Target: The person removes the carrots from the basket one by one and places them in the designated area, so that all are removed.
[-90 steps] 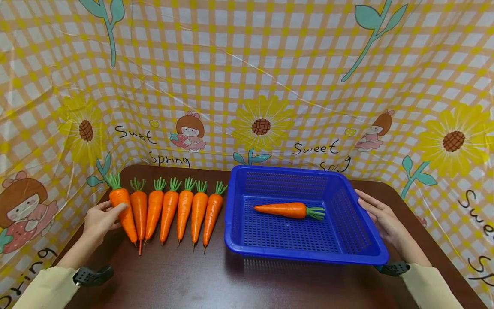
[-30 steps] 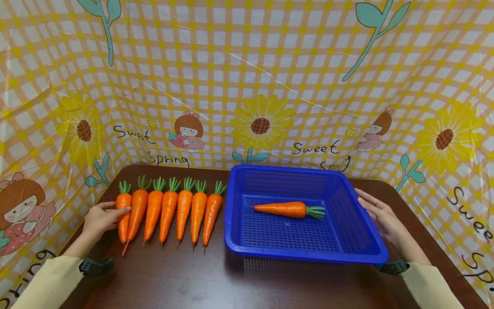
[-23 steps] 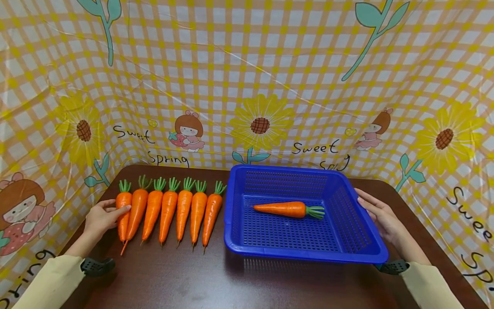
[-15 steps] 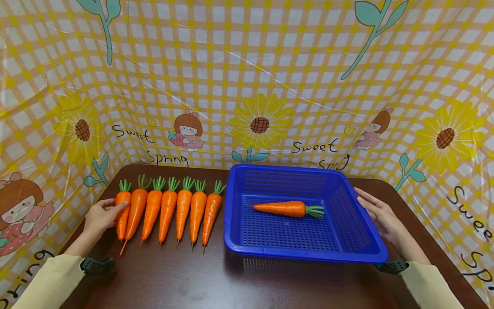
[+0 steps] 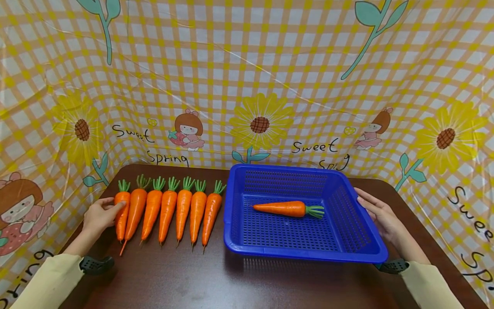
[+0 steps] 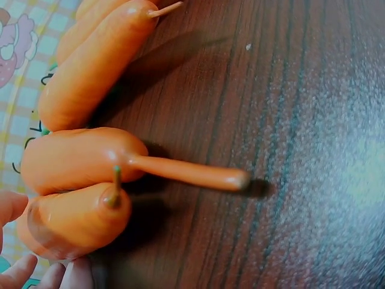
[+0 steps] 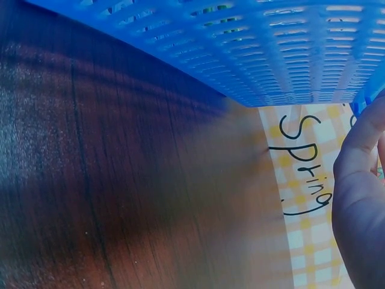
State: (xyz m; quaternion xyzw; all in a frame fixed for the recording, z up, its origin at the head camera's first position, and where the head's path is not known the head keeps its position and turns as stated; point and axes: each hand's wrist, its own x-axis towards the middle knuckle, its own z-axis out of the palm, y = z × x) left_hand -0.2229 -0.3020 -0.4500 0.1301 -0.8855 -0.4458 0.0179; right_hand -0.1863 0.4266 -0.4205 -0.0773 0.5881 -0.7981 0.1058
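Observation:
Several carrots with green tops lie side by side on the left of the brown table. My left hand (image 5: 99, 217) pinches the leftmost carrot (image 5: 122, 216), thumb over its top and fingers along its outer side. In the left wrist view, fingertips (image 6: 75, 274) show under that carrot (image 6: 78, 220). Beside it lies a carrot (image 6: 78, 158) with a long root tip. A blue basket (image 5: 305, 257) stands on the right with one carrot (image 5: 285, 209) lying crosswise inside. My right hand (image 5: 380, 214) rests against the basket's right outer side, fingers fairly straight; its thumb is hidden.
The brown table (image 5: 173, 279) has rounded back corners. A checked cloth (image 5: 216, 64) with sunflowers stands behind it and at both sides. The basket's left rim is close to the rightmost carrot (image 5: 212, 219) of the row.
My left hand has brought the leftmost carrot down and straightened it beside its neighbour, then shifted it slightly left, the thumb drawing back a little. Right hand and basket have stayed put.

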